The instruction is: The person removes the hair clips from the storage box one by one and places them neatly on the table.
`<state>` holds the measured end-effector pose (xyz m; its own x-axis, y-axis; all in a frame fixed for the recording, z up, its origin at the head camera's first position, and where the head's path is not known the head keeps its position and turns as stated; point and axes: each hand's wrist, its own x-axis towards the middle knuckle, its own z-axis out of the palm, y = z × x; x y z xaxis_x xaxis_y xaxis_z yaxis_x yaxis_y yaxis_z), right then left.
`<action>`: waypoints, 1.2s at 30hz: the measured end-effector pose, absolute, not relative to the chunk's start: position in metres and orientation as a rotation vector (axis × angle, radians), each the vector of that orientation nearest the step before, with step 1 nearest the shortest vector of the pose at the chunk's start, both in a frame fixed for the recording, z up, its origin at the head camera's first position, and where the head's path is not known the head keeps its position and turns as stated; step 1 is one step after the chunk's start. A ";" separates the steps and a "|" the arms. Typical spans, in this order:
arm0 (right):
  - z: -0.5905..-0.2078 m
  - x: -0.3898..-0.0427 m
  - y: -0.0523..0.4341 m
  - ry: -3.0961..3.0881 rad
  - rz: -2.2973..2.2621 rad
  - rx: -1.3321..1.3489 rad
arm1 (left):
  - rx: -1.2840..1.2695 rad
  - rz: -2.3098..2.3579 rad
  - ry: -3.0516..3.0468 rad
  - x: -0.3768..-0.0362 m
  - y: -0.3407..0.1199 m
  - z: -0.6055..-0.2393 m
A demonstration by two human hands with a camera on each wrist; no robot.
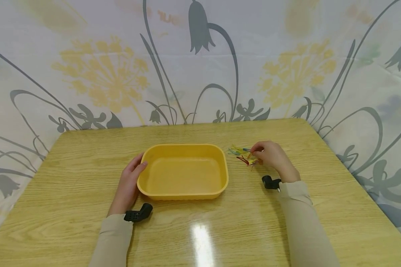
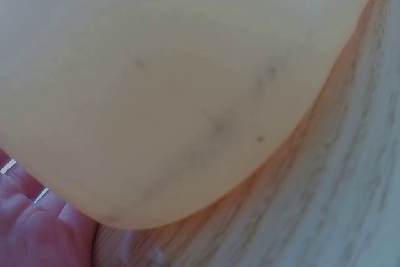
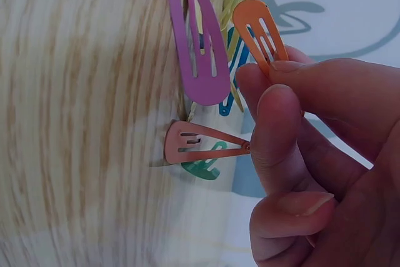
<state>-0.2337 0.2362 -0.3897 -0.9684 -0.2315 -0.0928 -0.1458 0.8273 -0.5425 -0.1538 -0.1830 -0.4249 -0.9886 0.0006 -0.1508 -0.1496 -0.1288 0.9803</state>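
My left hand point(image 1: 127, 185) grips the left wall of a yellow plastic tub point(image 1: 183, 177), thumb over the rim and fingers outside. Only the blurred outer wall of the tub point(image 2: 156, 92) and part of that hand point(image 2: 44, 229) appear in the left wrist view. To the right of the tub, my right hand point(image 1: 272, 157) pinches an orange snap hair clip point(image 3: 253, 23) between thumb and fingertips. Around those fingers lie more hair clips: a purple clip point(image 3: 209, 85), a salmon clip point(image 3: 178, 145), a green clip point(image 3: 203, 168) and several yellow, blue and red ones.
The tub's inside shows only its bare floor. Both hands work over a wood-grain table point(image 1: 247, 222). A pale curtain point(image 1: 173, 74) with grey and yellow flowers hangs along the back and sides. Black cameras point(image 1: 138, 213) are strapped at both wrists.
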 end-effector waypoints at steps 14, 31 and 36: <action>-0.400 -0.236 0.241 2.844 -0.794 -0.242 | -0.163 2.283 1.998 -0.154 -0.182 -0.426; -0.403 -0.236 0.240 2.888 -0.737 -0.277 | -0.176 2.254 2.033 -0.154 -0.182 -0.425; -0.403 -0.235 0.239 2.897 -0.720 -0.286 | -0.173 2.258 2.025 -0.154 -0.182 -0.425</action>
<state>-0.2352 0.2389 -0.4028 -0.9716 -0.2179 -0.0922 -0.1493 0.8671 -0.4752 -0.1542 -0.1818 -0.4248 -0.9882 0.0011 -0.1532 -0.1525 -0.1081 0.9824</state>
